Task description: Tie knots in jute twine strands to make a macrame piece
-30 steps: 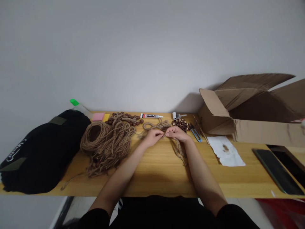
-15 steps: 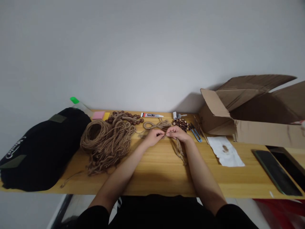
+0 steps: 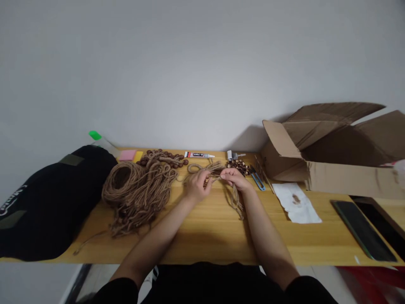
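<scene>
Brown twine cords [image 3: 236, 199] run between my two hands, with knotted loose ends hanging down by my right wrist. My left hand [image 3: 198, 185] is curled round one part of the cords. Close beside it, my right hand [image 3: 234, 177] pinches them between thumb and fingertips. Just behind the hands lies a looped, wrapped part of the cord [image 3: 194, 167] on the table. Small brown beads [image 3: 242, 167] sit in a pile beyond my right hand. Exactly where the cord passes inside my left fingers is hidden.
Left of my arms lies a heap of twine [image 3: 139, 198] with wooden beads, beside a black bag [image 3: 60, 202]. A glue tube [image 3: 199, 155] lies near the wall. To the right are blue thread snips [image 3: 257, 178], a stained tissue [image 3: 295, 202], a cardboard box [image 3: 344, 175] and a phone [image 3: 363, 230].
My left hand has turned and shifted slightly left, apart from the right, its fingers now curled over the cord. My right hand keeps its pinch. The whole view has shifted a little.
</scene>
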Demonstrator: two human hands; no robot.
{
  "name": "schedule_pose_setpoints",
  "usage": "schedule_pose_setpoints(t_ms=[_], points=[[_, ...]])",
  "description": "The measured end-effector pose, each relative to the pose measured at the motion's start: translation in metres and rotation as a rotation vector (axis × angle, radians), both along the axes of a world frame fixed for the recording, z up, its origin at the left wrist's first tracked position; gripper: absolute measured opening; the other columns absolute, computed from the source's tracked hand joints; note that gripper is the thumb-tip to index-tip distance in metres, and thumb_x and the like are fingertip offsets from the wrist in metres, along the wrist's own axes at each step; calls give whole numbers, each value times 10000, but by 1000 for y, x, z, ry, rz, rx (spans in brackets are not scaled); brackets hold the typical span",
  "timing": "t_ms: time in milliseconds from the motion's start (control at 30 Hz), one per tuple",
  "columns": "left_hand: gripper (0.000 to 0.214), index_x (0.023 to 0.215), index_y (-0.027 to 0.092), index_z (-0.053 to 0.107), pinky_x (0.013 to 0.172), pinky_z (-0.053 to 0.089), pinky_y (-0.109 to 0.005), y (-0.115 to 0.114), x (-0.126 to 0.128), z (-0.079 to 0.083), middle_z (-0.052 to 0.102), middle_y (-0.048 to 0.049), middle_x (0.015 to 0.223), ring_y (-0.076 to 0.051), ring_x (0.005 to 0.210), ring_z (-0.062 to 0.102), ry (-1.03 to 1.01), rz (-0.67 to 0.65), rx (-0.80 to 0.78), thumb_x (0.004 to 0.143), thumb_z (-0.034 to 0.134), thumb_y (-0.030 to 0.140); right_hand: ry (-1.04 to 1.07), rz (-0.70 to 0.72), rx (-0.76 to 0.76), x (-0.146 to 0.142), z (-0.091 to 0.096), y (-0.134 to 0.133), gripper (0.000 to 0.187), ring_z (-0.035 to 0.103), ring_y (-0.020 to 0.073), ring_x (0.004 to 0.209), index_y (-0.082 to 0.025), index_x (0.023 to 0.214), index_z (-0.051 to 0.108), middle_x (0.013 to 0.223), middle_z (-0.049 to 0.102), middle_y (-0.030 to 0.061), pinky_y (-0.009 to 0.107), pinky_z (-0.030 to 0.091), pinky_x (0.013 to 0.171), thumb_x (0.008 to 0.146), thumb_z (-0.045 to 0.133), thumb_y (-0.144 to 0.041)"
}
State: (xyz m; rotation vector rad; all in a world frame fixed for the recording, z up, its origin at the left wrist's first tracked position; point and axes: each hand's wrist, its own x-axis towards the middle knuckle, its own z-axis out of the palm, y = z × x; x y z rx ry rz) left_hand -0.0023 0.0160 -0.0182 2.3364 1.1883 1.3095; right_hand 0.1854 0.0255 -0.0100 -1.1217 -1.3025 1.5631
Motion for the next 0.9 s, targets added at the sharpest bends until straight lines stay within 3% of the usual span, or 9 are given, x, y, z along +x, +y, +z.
schedule_pose_setpoints(t_ms=[133, 267, 467, 900], points=[[119, 764, 177, 624, 720, 423, -330, -13, 4, 11, 636, -78, 860, -197, 816, 561, 211, -69, 329, 783, 521, 233, 42, -37, -9, 1, -2, 1, 280, 225, 26, 314, -139, 620, 557, 326, 361, -98, 200, 99, 374, 605, 681, -390], [125, 805, 180, 644, 769, 417, -353, -15, 10, 10, 627, -90, 987, -222, 936, 549, 265, -48, 422, 783, 521, 189, 60, -44, -18, 2, -5, 2, 301, 211, 25, 309, -148, 626, 542, 325, 341, -106, 199, 92, 366, 593, 690, -408], [168, 797, 162, 648, 762, 444, -349, -8, 8, 4, 649, -95, 974, -206, 880, 586, 287, 4, 359, 813, 482, 160, 68, -47, -30, 3, -7, 2, 330, 211, 26, 307, -153, 634, 545, 324, 350, -103, 198, 93, 365, 585, 700, -440], [252, 999, 154, 632, 803, 489, -333, -8, 7, -6, 648, -115, 1068, -197, 929, 630, 202, -46, 199, 850, 428, 154, 61, -42, -29, 3, -6, 2, 343, 211, 25, 308, -150, 632, 544, 327, 352, -102, 199, 94, 371, 594, 701, -453]])
